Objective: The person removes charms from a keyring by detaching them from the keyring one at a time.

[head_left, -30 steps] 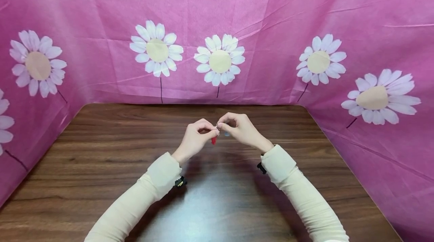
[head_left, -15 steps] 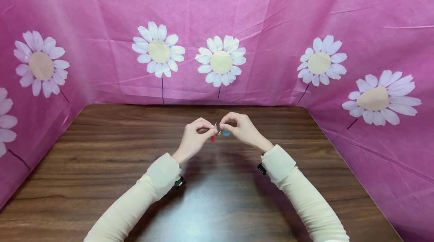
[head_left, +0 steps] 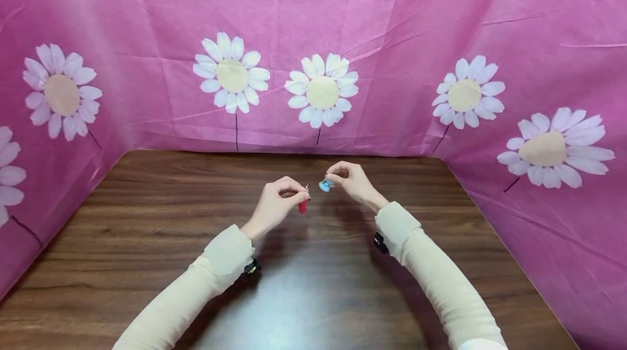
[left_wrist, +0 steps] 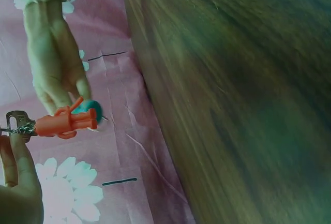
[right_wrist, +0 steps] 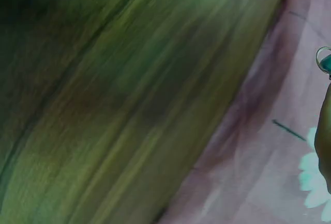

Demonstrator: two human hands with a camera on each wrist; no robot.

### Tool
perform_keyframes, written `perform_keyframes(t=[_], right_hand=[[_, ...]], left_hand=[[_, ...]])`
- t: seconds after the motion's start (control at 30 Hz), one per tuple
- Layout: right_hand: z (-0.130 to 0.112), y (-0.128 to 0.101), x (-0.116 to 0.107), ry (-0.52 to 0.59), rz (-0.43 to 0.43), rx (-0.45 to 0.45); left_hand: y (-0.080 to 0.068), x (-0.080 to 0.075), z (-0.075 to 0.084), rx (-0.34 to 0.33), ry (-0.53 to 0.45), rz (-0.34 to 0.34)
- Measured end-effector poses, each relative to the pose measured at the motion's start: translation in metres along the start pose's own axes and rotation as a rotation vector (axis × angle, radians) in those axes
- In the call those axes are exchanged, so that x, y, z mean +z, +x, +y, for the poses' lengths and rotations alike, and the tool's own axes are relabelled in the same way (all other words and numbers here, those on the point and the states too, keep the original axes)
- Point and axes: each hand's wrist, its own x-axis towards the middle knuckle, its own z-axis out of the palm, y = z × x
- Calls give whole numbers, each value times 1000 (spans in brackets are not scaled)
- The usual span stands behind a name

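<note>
Head view is showing both hands raised above the bench (head_left: 147,219). The left hand (head_left: 276,203) is pinching a key with a red charm (head_left: 302,207) at 9 o'clock; the right hand (head_left: 352,181) is pinching a blue charm (head_left: 324,185) at 3 o'clock, just apart. With such fingertip grips, either could be slipping and dropping.

Dark wooden table (head_left: 147,241), pink cloth backdrop (head_left: 392,23), white daisies (head_left: 322,90) printed across it
</note>
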Motion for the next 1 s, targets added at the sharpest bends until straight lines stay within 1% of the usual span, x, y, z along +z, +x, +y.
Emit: perform_keyframes(t=[0.1, 0.23, 0.33, 0.4, 0.47, 0.57, 0.63, 0.73, 0.8, 0.9, 1.0], right_hand=[[13, 11, 2, 71, -9, 48], [32, 27, 2, 129, 24, 164], [42, 36, 3, 84, 59, 232], [48, 40, 5, 48, 68, 259], [53, 42, 7, 6, 69, 271], [60, 44, 10, 2, 64, 291], [64, 44, 12, 14, 54, 302], [66, 44, 15, 67, 26, 316], [67, 45, 16, 56, 28, 316], [68, 47, 15, -22, 54, 296], [70, 48, 13, -158, 86, 253]], left_hand=[[-1, -4, -1, -3, 12, -11], [-3, -6, 1, -10, 25, -46], [-4, -5, 4, -17, 1, -86], [-7, -5, 11, -19, -14, -108], [-10, -5, 17, -22, -34, -122], [-14, -4, 27, -31, -46, -134], [-15, -4, 28, -40, -43, -141], [-16, -3, 30, -38, -20, -147], [-16, -2, 29, -32, -12, -148], [-14, -3, 28, -20, -12, -144], [-13, -4, 28, -7, -7, -143]])
